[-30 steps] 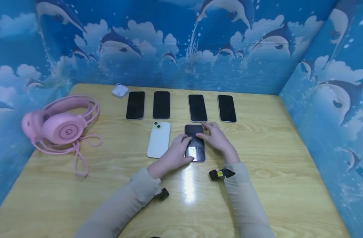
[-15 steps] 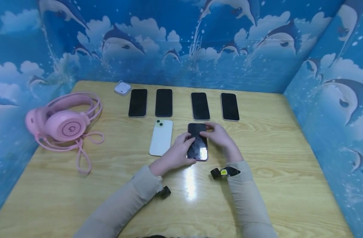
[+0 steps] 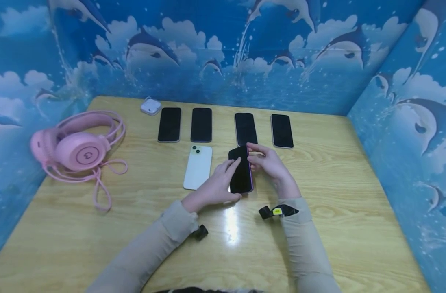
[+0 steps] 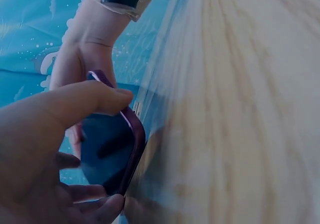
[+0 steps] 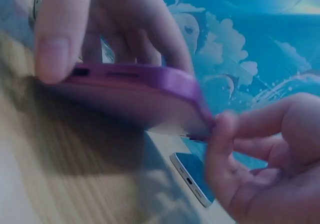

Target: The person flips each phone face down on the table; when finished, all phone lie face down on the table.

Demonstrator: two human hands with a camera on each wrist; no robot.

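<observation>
A smartphone with a purple frame and dark screen [image 3: 242, 177] is tilted, its right long edge raised off the table. My left hand [image 3: 217, 185] holds it at the left and near edges, with a finger lying over the screen and the thumb at the bottom edge. At the raised right edge, my right hand [image 3: 269, 162] pinches the frame between thumb and fingers. Part of the phone's underside [image 5: 135, 106] shows in the right wrist view. Just left of it a white phone [image 3: 198, 169] lies back up, two camera lenses at its top.
Several dark-screened phones [image 3: 169, 125] lie in a row along the back, one [image 3: 246, 128] just beyond my right fingertips. A small white square case [image 3: 151, 106] sits at the back left. Pink headphones [image 3: 81, 152] with a looped cable lie at left. Dolphin-print sheets [image 3: 223, 61] border the wooden table.
The purple phone lay flat; its right edge has come up and the phone has shifted slightly away from me. The right fingers have moved with that edge; the left hand stays on it.
</observation>
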